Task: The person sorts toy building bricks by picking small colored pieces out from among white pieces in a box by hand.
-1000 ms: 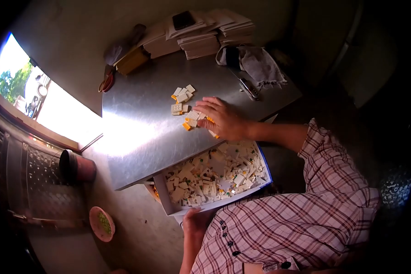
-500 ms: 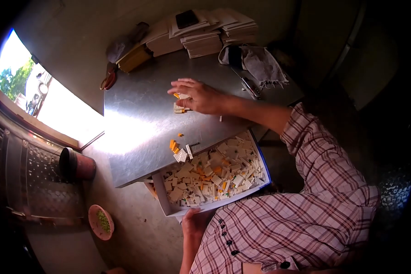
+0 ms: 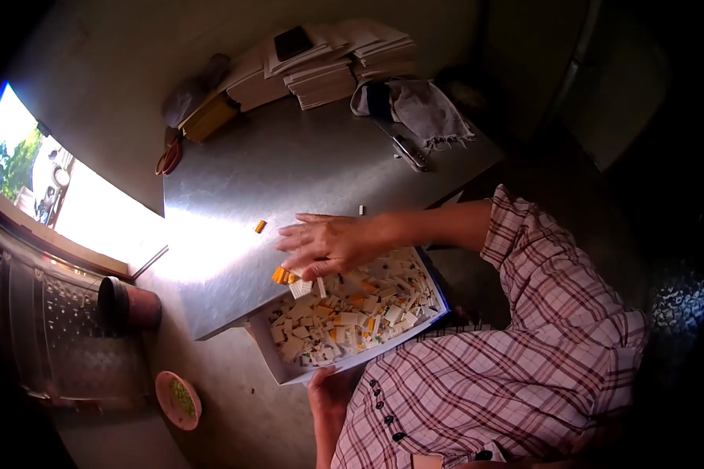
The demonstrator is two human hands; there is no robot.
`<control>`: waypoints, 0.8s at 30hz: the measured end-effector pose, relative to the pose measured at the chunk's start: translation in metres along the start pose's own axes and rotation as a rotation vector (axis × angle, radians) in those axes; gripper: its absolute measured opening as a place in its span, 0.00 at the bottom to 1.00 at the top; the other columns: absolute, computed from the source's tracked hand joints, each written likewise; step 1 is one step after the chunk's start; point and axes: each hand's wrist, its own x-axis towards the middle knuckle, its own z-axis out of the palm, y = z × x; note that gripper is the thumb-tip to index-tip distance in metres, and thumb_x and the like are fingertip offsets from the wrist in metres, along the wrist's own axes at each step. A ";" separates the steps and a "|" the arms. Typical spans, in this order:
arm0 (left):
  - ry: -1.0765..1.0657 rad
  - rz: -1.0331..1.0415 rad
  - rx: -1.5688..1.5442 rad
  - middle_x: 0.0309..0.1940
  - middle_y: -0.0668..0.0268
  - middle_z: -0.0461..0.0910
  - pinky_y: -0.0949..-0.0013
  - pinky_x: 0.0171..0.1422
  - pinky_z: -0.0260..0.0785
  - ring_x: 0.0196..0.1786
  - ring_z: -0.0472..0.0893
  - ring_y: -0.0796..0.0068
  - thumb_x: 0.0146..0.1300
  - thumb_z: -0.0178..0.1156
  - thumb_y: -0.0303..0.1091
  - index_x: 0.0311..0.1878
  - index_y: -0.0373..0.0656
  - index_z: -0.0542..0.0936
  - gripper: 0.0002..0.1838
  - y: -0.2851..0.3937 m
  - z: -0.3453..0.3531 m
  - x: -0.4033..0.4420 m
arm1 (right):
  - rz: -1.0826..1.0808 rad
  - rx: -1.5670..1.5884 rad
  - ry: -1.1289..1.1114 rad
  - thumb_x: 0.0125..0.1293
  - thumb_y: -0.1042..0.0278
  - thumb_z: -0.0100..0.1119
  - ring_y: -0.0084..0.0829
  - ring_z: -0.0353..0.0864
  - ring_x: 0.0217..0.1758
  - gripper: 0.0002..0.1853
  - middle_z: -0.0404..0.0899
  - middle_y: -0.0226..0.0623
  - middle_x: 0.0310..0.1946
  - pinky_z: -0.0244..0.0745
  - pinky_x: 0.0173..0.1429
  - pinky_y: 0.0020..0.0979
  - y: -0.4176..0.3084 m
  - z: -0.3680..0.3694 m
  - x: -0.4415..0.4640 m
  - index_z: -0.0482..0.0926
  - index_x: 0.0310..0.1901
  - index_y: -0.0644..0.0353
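My right hand [image 3: 328, 244] is above the near edge of the metal table, fingers stretched out and a little apart. Under and beside its fingertips sit yellow-orange toy building bricks [image 3: 281, 275] and a white studded brick piece [image 3: 301, 289], partly hidden by the hand. Just below is a shallow box [image 3: 267, 352] filled with loose white, cream and orange bricks [image 3: 352, 313]. My left hand [image 3: 328, 388] grips this box at its near wall, its fingers partly hidden underneath. A lone orange brick [image 3: 260, 227] lies on the tabletop, left of my right hand.
On the metal table [image 3: 235, 168] are paper stacks [image 3: 321, 82] with a dark phone [image 3: 292, 43], a grey cloth [image 3: 430, 113], a knife-like tool [image 3: 409, 152] and a small white brick [image 3: 361, 210]. A bucket [image 3: 137, 303] and pink bowl [image 3: 178, 400] stand lower left.
My right hand has come from farther back on the table to its near edge. The brick cluster that was under it is gone from that spot. The view has shifted slightly.
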 end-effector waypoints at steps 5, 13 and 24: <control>0.033 0.014 0.002 0.55 0.43 0.69 0.44 0.71 0.57 0.59 0.69 0.41 0.47 0.56 0.27 0.57 0.26 0.62 0.31 0.004 -0.003 0.001 | 0.076 -0.094 0.239 0.69 0.43 0.45 0.45 0.50 0.75 0.28 0.60 0.44 0.68 0.41 0.75 0.50 -0.023 -0.022 -0.041 0.68 0.64 0.52; 0.022 0.019 0.023 0.54 0.47 0.71 0.43 0.67 0.61 0.58 0.71 0.44 0.46 0.56 0.27 0.57 0.29 0.65 0.30 0.008 -0.007 0.012 | 0.633 -0.488 0.348 0.68 0.40 0.44 0.53 0.45 0.74 0.38 0.53 0.55 0.69 0.44 0.74 0.47 0.014 -0.023 -0.098 0.60 0.66 0.68; 0.069 -0.031 0.012 0.51 0.46 0.73 0.46 0.66 0.63 0.55 0.73 0.43 0.46 0.56 0.28 0.52 0.28 0.68 0.27 0.010 -0.003 0.003 | 0.433 -0.312 0.451 0.68 0.49 0.50 0.46 0.59 0.70 0.30 0.65 0.50 0.63 0.49 0.74 0.44 0.002 -0.031 -0.075 0.67 0.61 0.67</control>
